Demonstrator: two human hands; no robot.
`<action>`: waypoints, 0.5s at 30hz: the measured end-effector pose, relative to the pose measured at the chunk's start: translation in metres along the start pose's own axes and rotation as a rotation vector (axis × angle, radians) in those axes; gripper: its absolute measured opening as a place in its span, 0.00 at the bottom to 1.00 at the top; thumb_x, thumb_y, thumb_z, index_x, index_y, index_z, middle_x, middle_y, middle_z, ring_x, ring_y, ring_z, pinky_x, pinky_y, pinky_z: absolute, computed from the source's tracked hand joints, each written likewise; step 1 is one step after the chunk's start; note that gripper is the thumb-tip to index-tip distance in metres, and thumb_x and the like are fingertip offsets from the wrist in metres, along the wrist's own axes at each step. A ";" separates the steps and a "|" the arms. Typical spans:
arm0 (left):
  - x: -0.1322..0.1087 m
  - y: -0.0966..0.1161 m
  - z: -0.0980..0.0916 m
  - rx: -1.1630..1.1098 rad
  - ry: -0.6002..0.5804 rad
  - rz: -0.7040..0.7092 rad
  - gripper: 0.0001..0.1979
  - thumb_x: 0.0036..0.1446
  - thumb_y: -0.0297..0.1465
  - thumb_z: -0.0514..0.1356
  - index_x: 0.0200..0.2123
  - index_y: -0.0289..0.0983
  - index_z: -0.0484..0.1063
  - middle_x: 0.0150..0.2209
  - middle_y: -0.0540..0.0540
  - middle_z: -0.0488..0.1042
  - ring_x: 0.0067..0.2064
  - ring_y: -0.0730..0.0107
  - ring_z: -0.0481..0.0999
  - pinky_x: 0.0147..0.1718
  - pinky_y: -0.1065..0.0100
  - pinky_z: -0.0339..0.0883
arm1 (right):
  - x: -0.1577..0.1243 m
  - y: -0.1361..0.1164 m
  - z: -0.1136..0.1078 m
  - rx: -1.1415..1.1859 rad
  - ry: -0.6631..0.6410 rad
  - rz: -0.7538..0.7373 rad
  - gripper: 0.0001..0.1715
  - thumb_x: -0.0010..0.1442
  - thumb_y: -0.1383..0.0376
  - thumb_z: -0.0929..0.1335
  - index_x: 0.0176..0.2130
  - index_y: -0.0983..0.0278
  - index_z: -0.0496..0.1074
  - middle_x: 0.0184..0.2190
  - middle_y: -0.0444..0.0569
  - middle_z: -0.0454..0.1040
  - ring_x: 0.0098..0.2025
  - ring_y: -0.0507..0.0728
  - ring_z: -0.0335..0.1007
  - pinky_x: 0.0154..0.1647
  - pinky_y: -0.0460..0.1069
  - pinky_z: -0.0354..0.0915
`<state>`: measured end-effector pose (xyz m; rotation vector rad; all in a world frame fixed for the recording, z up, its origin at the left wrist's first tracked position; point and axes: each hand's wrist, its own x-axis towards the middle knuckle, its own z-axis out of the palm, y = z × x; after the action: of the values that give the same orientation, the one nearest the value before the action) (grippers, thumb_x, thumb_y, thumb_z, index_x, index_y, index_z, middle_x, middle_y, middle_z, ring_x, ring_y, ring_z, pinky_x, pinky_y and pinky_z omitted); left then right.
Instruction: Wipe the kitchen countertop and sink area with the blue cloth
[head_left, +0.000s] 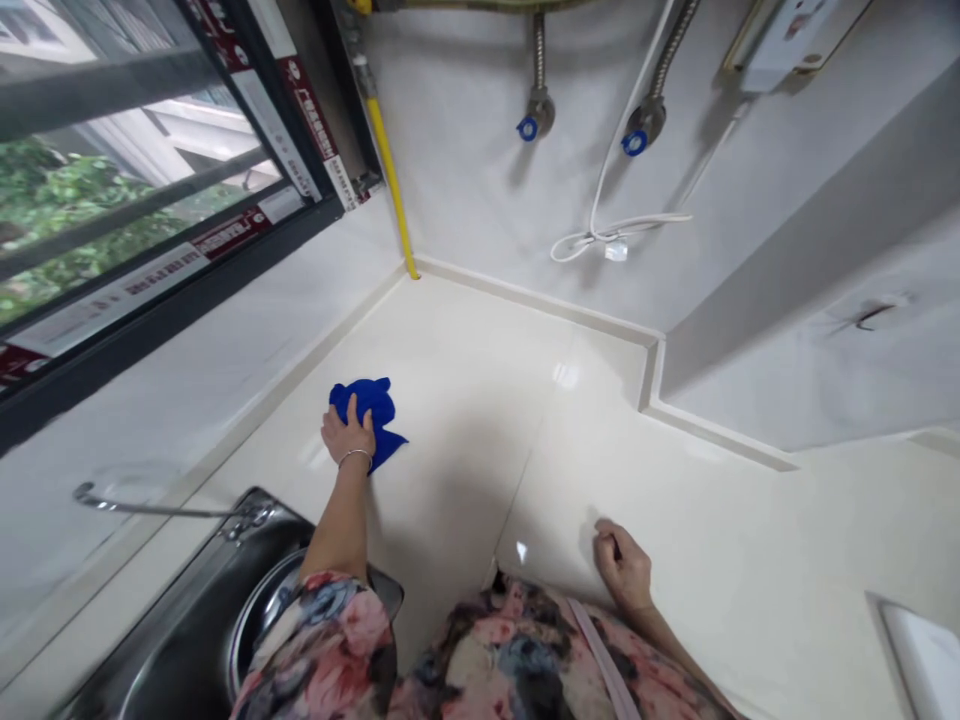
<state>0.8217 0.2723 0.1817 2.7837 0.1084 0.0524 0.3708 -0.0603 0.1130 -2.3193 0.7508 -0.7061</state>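
Now a blue cloth (388, 410) is pinned to the desk (465, 450) under the left hand (349, 435), fingers spread flat; the right hand (622, 565) is propped apart, fingers curled on nothing.

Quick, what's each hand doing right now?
Left hand: open, fingers spread on a crumpled blue microfibre cloth.
Right hand: fingers curled closed, holding nothing visible, resting on the glossy cream countertop.

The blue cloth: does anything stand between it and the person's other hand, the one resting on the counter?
Nothing visible does. The left hand lies on the blue cloth, and only the pale counter top lies between the cloth and the right hand.
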 end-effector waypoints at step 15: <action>-0.166 0.007 0.012 0.126 -0.016 0.045 0.35 0.71 0.43 0.50 0.76 0.38 0.52 0.77 0.27 0.41 0.77 0.36 0.40 0.71 0.36 0.42 | 0.008 -0.008 -0.009 -0.014 -0.026 0.093 0.21 0.63 0.60 0.61 0.41 0.66 0.79 0.27 0.48 0.77 0.22 0.52 0.65 0.27 0.47 0.63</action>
<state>0.6572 0.2477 0.1693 2.9121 0.0466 0.0350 0.3737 -0.0636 0.1274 -2.2853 0.8479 -0.6310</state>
